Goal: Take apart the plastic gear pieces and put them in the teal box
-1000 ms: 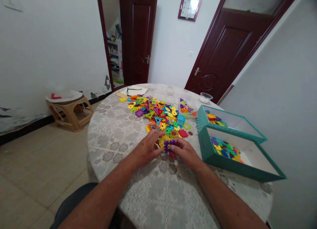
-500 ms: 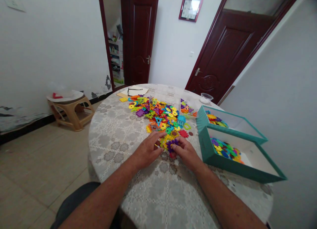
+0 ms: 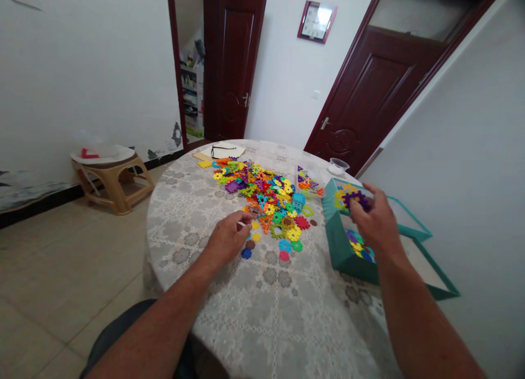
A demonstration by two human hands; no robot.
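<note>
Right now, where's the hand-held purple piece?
Head view, right of centre: the purple piece is in the right hand, overlapping the far teal box.

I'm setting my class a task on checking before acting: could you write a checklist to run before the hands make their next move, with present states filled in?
1. Purple toothed plastic piece held in right hand: ok.
2. Yellow toothed plastic pieces beside it also held: cannot tell.
3. Nearer teal rectangular box open at the top: ok.
4. Left hand free of any piece: cannot tell, its grip is partly hidden.
5. No loose pieces beside left hand: not ok, a blue round plastic piece lies there.
6. Black-framed glasses away from both hands: ok.
</note>
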